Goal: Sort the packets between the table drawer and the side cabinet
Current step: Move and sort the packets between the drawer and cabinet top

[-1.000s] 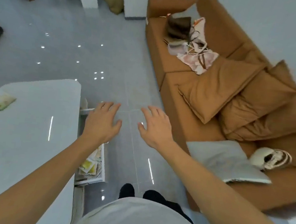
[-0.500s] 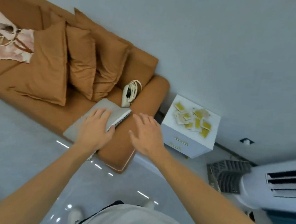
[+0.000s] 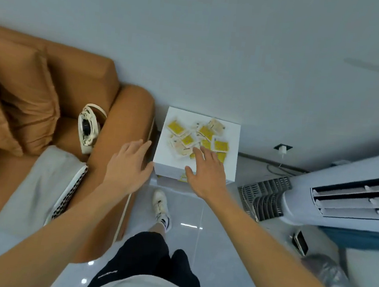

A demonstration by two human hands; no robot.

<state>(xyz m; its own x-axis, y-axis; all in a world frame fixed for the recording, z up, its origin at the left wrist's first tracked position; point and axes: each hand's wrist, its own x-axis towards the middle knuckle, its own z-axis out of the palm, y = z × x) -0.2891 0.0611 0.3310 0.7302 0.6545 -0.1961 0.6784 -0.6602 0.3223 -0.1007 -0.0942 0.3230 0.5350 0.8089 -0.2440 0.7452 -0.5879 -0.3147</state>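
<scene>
Against the pale wall, the white side cabinet (image 3: 229,147) is standing between the brown sofa (image 3: 126,118) at 9 o'clock and the air conditioner (image 3: 341,195) at 3 o'clock. You are seeing the yellow packets (image 3: 196,137) lying scattered on its top. Your right hand (image 3: 206,172) is reaching over the near edge of the cabinet, fingers straight and spread, holding nothing, the fingertips at the nearest packets. Your left hand (image 3: 127,167) is hovering at 9 o'clock of the cabinet, also flat and empty.
</scene>
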